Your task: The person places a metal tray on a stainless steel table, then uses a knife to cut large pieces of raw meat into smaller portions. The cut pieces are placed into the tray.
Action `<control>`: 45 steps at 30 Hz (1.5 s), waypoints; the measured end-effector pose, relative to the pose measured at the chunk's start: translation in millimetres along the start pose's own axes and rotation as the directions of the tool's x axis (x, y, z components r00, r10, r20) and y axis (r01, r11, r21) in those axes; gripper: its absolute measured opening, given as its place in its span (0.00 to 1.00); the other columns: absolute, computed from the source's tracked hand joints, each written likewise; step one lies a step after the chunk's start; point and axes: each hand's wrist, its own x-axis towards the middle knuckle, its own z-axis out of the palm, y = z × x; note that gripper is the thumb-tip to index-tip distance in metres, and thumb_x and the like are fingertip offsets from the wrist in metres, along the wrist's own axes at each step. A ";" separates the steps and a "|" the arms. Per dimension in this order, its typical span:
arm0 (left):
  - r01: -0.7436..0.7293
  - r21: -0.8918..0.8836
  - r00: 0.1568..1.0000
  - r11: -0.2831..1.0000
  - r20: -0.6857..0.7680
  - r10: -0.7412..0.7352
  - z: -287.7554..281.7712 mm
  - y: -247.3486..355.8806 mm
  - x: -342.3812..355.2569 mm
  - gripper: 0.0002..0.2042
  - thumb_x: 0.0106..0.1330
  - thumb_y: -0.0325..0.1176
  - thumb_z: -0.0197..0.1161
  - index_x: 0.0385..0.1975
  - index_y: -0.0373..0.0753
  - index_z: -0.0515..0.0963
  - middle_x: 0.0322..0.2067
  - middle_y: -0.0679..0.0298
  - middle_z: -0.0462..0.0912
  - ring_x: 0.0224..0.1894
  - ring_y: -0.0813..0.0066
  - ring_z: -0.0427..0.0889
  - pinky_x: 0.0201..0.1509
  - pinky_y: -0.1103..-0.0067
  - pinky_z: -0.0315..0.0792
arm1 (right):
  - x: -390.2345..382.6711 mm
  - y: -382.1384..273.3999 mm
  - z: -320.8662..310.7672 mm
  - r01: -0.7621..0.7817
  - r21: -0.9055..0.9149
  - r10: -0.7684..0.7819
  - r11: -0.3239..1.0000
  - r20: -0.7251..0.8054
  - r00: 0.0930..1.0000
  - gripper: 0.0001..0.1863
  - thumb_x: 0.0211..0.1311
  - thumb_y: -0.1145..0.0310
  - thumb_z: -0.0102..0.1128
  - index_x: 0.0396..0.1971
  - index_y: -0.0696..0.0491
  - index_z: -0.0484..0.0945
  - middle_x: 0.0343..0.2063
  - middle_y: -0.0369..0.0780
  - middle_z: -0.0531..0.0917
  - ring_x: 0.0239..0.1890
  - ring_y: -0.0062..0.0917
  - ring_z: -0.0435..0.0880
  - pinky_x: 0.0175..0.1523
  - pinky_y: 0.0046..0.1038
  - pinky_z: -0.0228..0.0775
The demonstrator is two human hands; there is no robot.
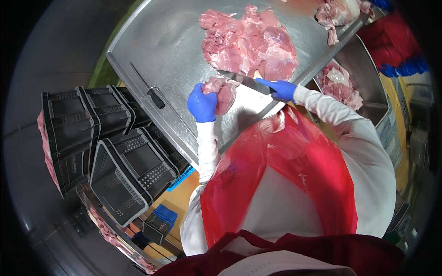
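My left hand (201, 104), in a blue glove, is closed round a small piece of raw meat (225, 98) above the near part of the steel table (170, 50). In my blue-gloved right hand (282, 90) is a knife (246, 82), its handle gripped with the index finger stretched along the top. The blade points left, its tip close to the held piece; whether it touches cannot be seen. Just beyond lies a large spread of raw meat (251, 43). A white cutting board (251, 99) shows partly under my hands.
A sharpening steel (154, 94) with a black handle lies on the table's left. Stacked dark crates (133, 161) stand at left. Another person's blue glove (405, 67) is at right, beside a steel bin (370, 64) of meat (338, 85). More meat (338, 13) lies far right.
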 end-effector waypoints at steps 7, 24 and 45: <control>-0.251 0.109 0.966 0.962 -0.043 0.256 -31.2 43.8 -8.7 0.17 0.44 0.32 0.68 0.36 0.42 0.78 0.29 0.58 0.81 0.33 0.55 0.79 0.38 0.63 0.73 | -23.4 7.6 34.9 0.224 0.088 -0.197 0.971 -0.244 0.950 0.47 0.49 0.84 0.55 0.71 0.40 0.55 0.51 0.49 0.77 0.48 0.39 0.80 0.54 0.31 0.72; -0.398 -0.131 0.916 0.908 -0.009 0.401 -80.0 143.7 52.2 0.12 0.47 0.25 0.65 0.34 0.34 0.81 0.25 0.54 0.82 0.27 0.69 0.81 0.35 0.77 0.74 | -65.2 -22.0 -31.6 0.074 0.290 -0.025 0.954 -0.169 0.985 0.45 0.53 0.77 0.51 0.72 0.32 0.52 0.42 0.46 0.83 0.37 0.31 0.84 0.49 0.31 0.74; -0.556 -0.705 0.618 0.440 0.005 0.786 40.3 251.5 -4.2 0.19 0.58 0.38 0.62 0.49 0.41 0.78 0.47 0.56 0.80 0.49 0.56 0.79 0.50 0.64 0.73 | -113.3 10.4 12.6 -0.214 0.424 0.247 0.880 -0.024 0.969 0.39 0.53 0.81 0.53 0.69 0.45 0.61 0.26 0.38 0.77 0.24 0.25 0.76 0.28 0.28 0.70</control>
